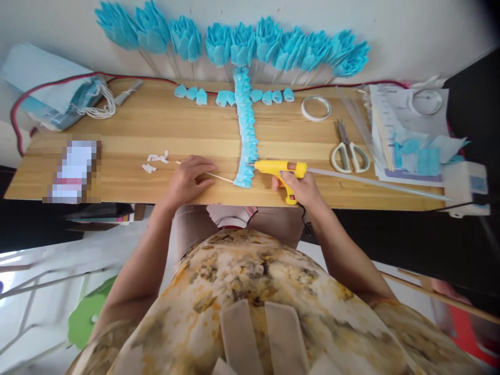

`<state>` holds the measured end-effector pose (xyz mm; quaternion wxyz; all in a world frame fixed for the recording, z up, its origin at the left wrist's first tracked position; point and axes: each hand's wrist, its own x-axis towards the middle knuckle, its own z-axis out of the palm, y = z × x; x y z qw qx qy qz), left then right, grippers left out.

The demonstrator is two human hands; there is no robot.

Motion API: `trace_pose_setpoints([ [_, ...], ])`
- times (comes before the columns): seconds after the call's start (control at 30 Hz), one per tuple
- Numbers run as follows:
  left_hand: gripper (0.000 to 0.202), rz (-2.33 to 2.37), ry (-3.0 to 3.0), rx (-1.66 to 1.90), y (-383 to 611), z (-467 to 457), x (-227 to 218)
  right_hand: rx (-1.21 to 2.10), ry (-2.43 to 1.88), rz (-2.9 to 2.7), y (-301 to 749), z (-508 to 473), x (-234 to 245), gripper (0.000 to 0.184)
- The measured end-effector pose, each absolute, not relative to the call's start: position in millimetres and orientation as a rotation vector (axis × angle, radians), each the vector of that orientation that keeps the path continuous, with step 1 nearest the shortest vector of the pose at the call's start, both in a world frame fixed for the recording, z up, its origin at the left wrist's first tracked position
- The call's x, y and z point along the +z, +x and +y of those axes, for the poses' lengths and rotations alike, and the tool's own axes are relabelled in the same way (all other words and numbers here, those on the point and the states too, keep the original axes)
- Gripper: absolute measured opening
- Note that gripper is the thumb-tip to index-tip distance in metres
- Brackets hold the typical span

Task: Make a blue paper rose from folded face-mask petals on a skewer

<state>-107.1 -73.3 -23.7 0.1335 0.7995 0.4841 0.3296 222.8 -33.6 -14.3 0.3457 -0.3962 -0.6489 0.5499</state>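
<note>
My right hand (302,188) grips a yellow hot glue gun (278,169) with a clear glue stick out its back. The nozzle points left at the near end of a long strip of folded blue paper pieces (246,130). My left hand (188,178) rests on the wooden table (128,125), fingers curled over a thin wooden skewer (222,177) whose tip meets the strip's near end. Several blue paper flowers on sticks (234,44) lean against the wall behind.
Scissors (349,152) and a tape roll (316,108) lie right of the strip. Small blue folded pieces (203,96) line the back. White paper scraps (156,161) lie left of my hand. Papers and blue offcuts (414,140) pile at right; a bag (58,94) at left.
</note>
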Motion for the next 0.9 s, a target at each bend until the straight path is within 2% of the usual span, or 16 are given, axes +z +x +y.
trace_pose_setpoints([
  [0.17,0.025,1.39,2.32,0.962,-109,-73,-25,1.388,-1.086,-1.681,221,-49,-14,0.055],
  [0.9,0.025,1.37,2.282,0.794,-107,-75,-18,1.338,-1.283,-1.653,217,-67,-4,0.043],
])
